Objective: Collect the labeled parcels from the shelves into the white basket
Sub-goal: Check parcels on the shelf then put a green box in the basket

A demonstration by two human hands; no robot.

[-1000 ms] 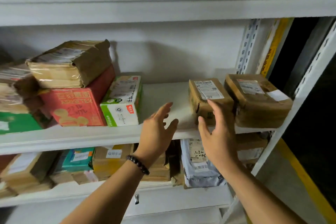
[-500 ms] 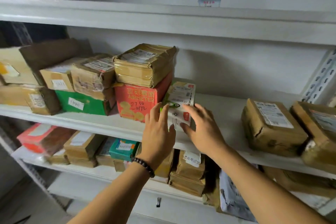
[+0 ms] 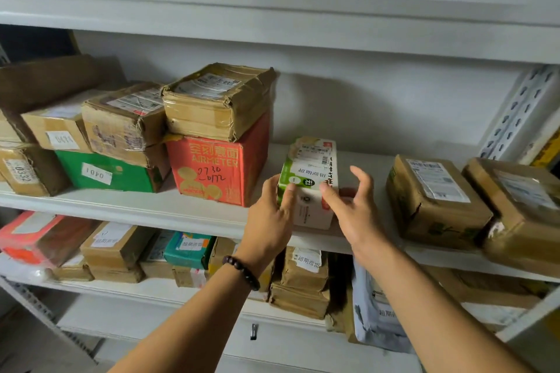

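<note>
A small oblong carton (image 3: 312, 172) of smooth printed card, green along its left side and white on its front, stands upright near the front edge of the middle shelf (image 3: 151, 209), a flat white-painted metal board. A paper shipping label is stuck on its top. It stands in the gap between a red corrugated box (image 3: 212, 169) with handwritten digits and a squat brown parcel (image 3: 433, 200) wrapped in glossy, wrinkled tape, apart from both. The left hand (image 3: 268, 221), a dark bead bracelet (image 3: 242, 271) round its wrist, lays fairly straight fingers against the carton's green front-left corner; no closed grip shows. The right hand (image 3: 353, 212) touches the white front face with its thumb, its fingers spread and loosely bent just beside the right side, not closed on the card. On the red box lies a creased cardboard parcel (image 3: 212, 103) bound in clear tape. Left of that sits a green box (image 3: 103, 172) with a white sticker. On the shelf below, a soft grey plastic mailer (image 3: 372, 312) leans among more brown cartons. A perforated white upright (image 3: 521, 112) rises at the right end.
</note>
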